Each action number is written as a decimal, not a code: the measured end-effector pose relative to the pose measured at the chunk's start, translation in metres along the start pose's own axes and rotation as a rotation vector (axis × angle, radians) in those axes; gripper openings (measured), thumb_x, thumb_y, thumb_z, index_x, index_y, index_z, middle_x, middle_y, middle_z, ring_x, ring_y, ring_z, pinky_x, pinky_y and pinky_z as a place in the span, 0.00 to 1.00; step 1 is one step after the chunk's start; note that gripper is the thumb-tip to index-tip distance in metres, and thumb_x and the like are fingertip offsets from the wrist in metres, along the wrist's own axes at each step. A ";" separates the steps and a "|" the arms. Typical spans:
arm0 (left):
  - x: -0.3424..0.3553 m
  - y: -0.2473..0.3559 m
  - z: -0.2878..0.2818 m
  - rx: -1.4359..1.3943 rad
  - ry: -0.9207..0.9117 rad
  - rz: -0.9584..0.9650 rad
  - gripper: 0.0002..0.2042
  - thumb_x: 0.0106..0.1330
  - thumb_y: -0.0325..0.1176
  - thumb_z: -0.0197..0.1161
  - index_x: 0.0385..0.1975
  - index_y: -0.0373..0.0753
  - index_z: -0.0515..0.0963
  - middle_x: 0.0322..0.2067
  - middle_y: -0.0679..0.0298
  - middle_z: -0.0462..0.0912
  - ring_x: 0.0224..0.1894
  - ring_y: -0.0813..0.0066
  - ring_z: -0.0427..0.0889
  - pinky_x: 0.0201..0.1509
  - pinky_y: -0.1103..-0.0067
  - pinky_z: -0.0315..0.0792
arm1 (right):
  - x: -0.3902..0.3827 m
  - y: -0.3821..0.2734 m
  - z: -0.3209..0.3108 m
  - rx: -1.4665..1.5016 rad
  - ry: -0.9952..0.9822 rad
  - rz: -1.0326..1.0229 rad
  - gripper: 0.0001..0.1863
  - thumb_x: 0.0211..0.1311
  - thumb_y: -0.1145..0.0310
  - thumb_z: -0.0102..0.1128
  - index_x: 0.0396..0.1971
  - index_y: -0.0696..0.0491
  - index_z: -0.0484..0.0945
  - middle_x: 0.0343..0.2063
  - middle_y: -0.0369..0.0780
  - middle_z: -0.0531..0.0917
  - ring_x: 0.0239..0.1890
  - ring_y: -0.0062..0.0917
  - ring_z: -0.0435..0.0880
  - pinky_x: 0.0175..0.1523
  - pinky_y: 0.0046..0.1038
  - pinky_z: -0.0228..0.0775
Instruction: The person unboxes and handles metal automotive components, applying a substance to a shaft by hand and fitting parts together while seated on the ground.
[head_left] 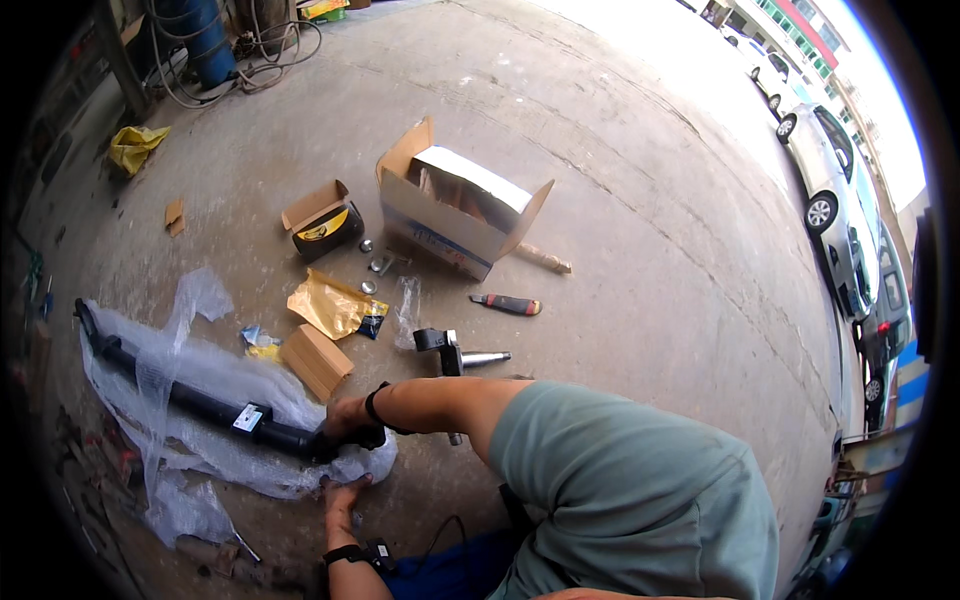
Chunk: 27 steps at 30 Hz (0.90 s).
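A long black metal axle beam (pixel 190 400) with a white label lies at the left on a sheet of clear bubble wrap (pixel 215 460). My right hand (pixel 348 414) is closed round the beam's near end, where a black bracket partly shows. Just below, my left hand (pixel 345 492) grips the edge of the bubble wrap under that end; some of its fingers are hidden by the plastic. Beyond my right forearm stands a black steering knuckle (pixel 450 352) with a silver spindle pointing right. My forearm covers its lower part.
Ahead are an open cardboard carton (pixel 440 215), a small black box (pixel 330 232), shiny round metal parts (pixel 368 287), a utility knife (pixel 512 304), gold wrapping (pixel 335 303) and a brown carton (pixel 317 360). A blue cylinder with hoses (pixel 205 45) stands far left; cars (pixel 835 180) are parked right.
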<state>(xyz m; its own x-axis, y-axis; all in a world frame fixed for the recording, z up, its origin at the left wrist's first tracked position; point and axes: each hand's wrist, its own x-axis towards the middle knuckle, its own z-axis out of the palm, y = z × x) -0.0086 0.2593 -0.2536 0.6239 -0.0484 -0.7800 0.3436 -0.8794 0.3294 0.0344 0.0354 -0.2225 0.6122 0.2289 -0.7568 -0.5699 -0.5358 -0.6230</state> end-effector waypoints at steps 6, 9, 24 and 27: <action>0.013 0.003 0.033 0.271 0.066 0.131 0.60 0.41 0.60 0.79 0.72 0.36 0.54 0.72 0.43 0.55 0.75 0.41 0.44 0.77 0.62 0.47 | 0.009 0.002 -0.010 0.071 -0.094 0.052 0.28 0.50 0.46 0.70 0.34 0.62 0.86 0.28 0.42 0.86 0.28 0.28 0.85 0.36 0.34 0.77; 0.007 0.010 0.037 0.280 0.084 0.015 0.60 0.43 0.60 0.78 0.72 0.32 0.52 0.72 0.43 0.52 0.74 0.43 0.51 0.76 0.64 0.55 | 0.022 0.005 -0.013 -0.059 -0.092 0.022 0.31 0.46 0.49 0.73 0.43 0.60 0.85 0.38 0.43 0.87 0.36 0.30 0.85 0.45 0.32 0.77; -0.004 0.008 0.027 0.122 0.377 0.059 0.36 0.55 0.36 0.73 0.63 0.34 0.65 0.55 0.44 0.72 0.55 0.43 0.78 0.59 0.63 0.76 | 0.044 0.013 -0.001 -0.287 -0.091 -0.128 0.24 0.47 0.59 0.71 0.38 0.64 0.83 0.37 0.47 0.86 0.34 0.33 0.85 0.43 0.35 0.78; -0.001 -0.006 0.021 0.096 0.410 0.108 0.25 0.60 0.34 0.68 0.58 0.36 0.72 0.51 0.42 0.76 0.54 0.41 0.78 0.58 0.60 0.75 | 0.016 -0.009 -0.005 -0.422 -0.059 -0.179 0.24 0.46 0.59 0.71 0.37 0.64 0.84 0.34 0.47 0.87 0.33 0.33 0.86 0.42 0.33 0.78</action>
<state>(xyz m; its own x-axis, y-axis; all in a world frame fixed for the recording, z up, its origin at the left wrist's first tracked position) -0.0260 0.2551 -0.2659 0.8866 0.0330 -0.4613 0.2067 -0.9205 0.3315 0.0528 0.0397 -0.2279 0.6414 0.3870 -0.6624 -0.1781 -0.7647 -0.6192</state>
